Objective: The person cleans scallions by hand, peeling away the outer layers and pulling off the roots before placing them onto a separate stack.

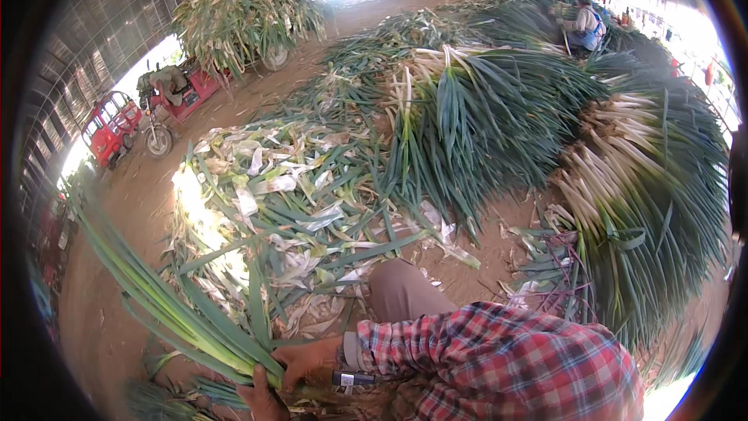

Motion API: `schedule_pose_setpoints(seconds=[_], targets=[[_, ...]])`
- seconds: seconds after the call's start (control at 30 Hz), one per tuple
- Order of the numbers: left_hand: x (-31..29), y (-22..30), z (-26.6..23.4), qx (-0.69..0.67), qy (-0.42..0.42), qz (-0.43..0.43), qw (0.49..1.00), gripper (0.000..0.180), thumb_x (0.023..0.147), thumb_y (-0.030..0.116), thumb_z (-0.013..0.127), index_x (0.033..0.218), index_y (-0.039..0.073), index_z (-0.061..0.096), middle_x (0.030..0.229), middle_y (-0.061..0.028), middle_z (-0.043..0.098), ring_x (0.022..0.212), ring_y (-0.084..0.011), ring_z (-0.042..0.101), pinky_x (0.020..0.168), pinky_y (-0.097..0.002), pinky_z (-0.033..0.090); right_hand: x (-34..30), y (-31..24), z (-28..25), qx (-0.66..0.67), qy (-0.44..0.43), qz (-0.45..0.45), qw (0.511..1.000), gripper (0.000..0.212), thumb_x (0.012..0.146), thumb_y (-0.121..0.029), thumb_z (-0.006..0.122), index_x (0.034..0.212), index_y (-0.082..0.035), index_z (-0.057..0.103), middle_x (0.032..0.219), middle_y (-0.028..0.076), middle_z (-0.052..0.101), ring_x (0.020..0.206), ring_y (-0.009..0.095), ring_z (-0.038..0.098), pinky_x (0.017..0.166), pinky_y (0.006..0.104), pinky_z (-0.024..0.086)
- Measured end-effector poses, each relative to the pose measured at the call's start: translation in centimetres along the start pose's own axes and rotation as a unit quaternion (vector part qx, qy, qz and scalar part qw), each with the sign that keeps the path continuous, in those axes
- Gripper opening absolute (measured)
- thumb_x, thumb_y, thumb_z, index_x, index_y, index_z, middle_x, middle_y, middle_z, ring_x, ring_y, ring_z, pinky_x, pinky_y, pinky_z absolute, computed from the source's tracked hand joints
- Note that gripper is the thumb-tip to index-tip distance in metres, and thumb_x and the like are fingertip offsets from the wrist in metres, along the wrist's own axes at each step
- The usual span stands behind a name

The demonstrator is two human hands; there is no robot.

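Note:
At the lower left, a long green onion slants up and to the left, its leaves fanned out. My left hand wraps around its lower stalk, thumb up along it. Just above and to the right, my right hand is closed against the same stalk, its fingertips partly hidden by the leaves. The onion's root end is hidden behind my hands. A small dark box-like object is beside my right wrist, below the plaid sleeve.
Stripped leaves and pale skins lie heaped ahead. Stacked green onions rise beyond, with another stack at the right. A person sits at the far right. A loaded red three-wheeler and a red cart stand far left.

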State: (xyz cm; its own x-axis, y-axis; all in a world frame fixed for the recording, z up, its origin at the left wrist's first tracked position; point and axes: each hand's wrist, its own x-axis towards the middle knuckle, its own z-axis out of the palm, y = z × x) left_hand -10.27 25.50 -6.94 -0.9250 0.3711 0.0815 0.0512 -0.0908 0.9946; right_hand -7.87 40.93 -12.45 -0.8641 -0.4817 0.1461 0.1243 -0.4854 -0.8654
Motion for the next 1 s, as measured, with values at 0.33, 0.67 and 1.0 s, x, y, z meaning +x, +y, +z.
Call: schedule_pose_setpoints(seconds=[0.33,0.67,1.0], targets=[[0.6,-3.5,-3.8,0.038,0.146,-0.060,0.987,0.050,0.091,0.029,0.062,0.120,-0.007,0.044,0.113,-0.0174,0.052,0.093,-0.0247,0.057,0.078,-0.0385,0.048,2.0,3.3,1.6,-0.338,0.176,-0.117,0.917,0.054,0.067,-0.018,0.070,0.115,0.001,0.055,0.094,0.019,0.065,0.085,0.029,0.063,0.078,0.0393,0.048],[0.7,-4.6,-7.8,0.269,0.019,0.069,0.960,0.044,0.090,0.025,0.060,0.113,-0.009,0.046,0.103,-0.0156,0.051,0.083,-0.0230,0.053,0.069,-0.0394,0.045,1.9,4.0,2.7,-0.449,0.191,-0.148,0.860,0.042,0.077,-0.017,0.067,0.112,0.003,0.055,0.098,0.026,0.059,0.095,0.041,0.058,0.079,0.0443,0.046],[3.4,-5.9,-14.0,0.086,0.014,-0.110,0.990,0.052,0.083,0.010,0.063,0.128,-0.005,0.040,0.105,-0.0120,0.056,0.092,-0.0221,0.057,0.074,-0.0339,0.048,1.0,-0.2,2.3,-0.203,0.134,-0.028,0.970,0.048,0.075,-0.015,0.065,0.118,0.003,0.054,0.109,0.019,0.063,0.095,0.021,0.060,0.080,0.0395,0.046]])
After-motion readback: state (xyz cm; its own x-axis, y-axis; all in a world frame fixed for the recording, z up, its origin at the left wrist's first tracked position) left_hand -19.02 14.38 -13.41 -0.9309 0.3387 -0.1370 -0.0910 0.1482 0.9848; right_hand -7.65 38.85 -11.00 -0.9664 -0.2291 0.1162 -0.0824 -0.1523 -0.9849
